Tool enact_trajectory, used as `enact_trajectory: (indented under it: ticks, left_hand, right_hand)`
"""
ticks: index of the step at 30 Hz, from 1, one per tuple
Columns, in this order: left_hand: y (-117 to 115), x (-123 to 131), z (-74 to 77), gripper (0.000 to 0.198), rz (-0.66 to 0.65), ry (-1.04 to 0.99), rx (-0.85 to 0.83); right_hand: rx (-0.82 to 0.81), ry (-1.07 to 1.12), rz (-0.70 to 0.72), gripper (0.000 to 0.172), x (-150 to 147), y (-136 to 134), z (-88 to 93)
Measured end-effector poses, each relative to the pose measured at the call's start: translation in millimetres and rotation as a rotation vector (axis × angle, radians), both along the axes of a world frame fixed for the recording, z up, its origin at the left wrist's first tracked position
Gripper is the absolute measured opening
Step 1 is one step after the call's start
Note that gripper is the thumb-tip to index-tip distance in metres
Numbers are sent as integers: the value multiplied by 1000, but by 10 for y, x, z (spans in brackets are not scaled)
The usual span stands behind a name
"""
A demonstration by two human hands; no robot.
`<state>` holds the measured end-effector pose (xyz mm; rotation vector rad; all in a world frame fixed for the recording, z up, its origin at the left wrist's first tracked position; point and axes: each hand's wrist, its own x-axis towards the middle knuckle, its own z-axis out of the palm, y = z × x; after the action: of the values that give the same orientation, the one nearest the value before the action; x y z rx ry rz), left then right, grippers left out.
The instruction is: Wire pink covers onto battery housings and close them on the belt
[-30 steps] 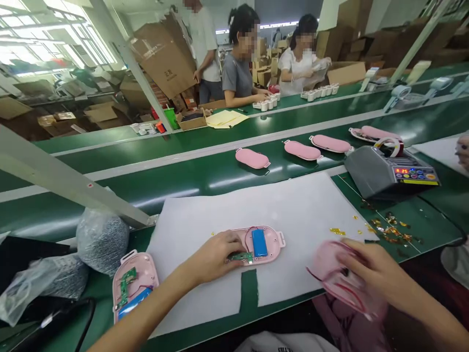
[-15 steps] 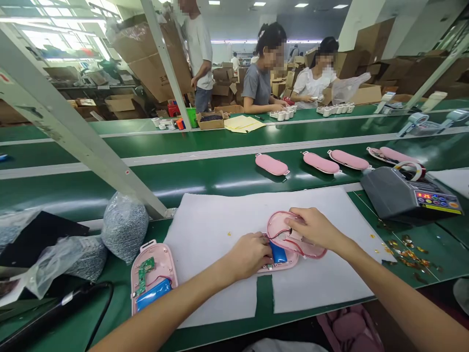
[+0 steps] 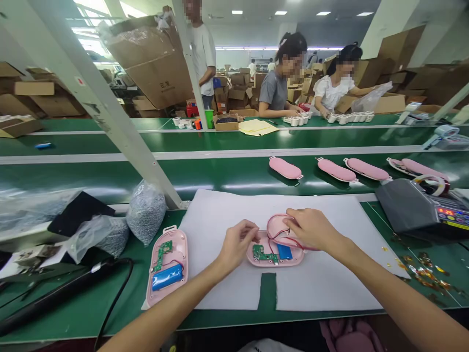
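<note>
In the head view my right hand point(image 3: 313, 229) grips a pink shell cover point(image 3: 277, 226), raised and tilted over a pink shell half. Red and dark wires run between the two. The lower shell half point(image 3: 252, 258) lies on white paper with a green circuit board point(image 3: 264, 254) and a blue battery pack point(image 3: 285, 252), partly covered by the upper piece. My left hand point(image 3: 236, 244) is at its left end, thumb and fingertips pinched together; whatever they hold is too small to make out. Left of it lies another open pink shell half point(image 3: 178, 244) with a board and a blue battery point(image 3: 167, 277).
White paper point(image 3: 227, 208) covers the bench. A grey tape dispenser point(image 3: 406, 208) and amber tape scraps point(image 3: 421, 269) are right. Bags of small metal parts point(image 3: 145, 212), a black handled tool point(image 3: 54, 296) and a slanted post point(image 3: 120, 132) stand left. Closed pink cases point(image 3: 286, 168) lie on the belt.
My left hand has lifted off the lower shell half and moved left, uncovering the circuit board. The right hand still holds the cover. The view has shifted left.
</note>
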<state>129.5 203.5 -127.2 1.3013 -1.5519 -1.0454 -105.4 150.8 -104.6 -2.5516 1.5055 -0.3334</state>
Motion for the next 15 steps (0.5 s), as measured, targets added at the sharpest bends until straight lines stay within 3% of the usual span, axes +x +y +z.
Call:
enact_trajectory:
  ticks: [2, 4, 6, 7, 10, 13, 15]
  left_hand:
    - [44, -3, -32, 19, 20, -257, -223]
    - [63, -24, -89, 19, 166, -523, -491]
    - [45, -44, -151, 18, 296, -605, -668]
    - [27, -50, -177, 16, 300, -570, -688]
    - [-23, -57, -214, 10, 201, -250, -460]
    - [-37, -63, -182, 31, 215, 97, -128]
    - [-47, -61, -143, 40, 212, 195, -43]
  right_hand:
    - [-68, 28, 91, 26, 165, -13, 37]
    - [-102, 6, 166, 26, 312, -27, 86]
    - [-112, -33, 191, 27, 411, -49, 137]
    - [-106, -52, 193, 28, 440, -63, 158]
    - [-57, -84, 197, 29, 473, -105, 194]
    - [1, -78, 187, 32, 484, -134, 166]
    - [13, -82, 145, 37, 505, -160, 120]
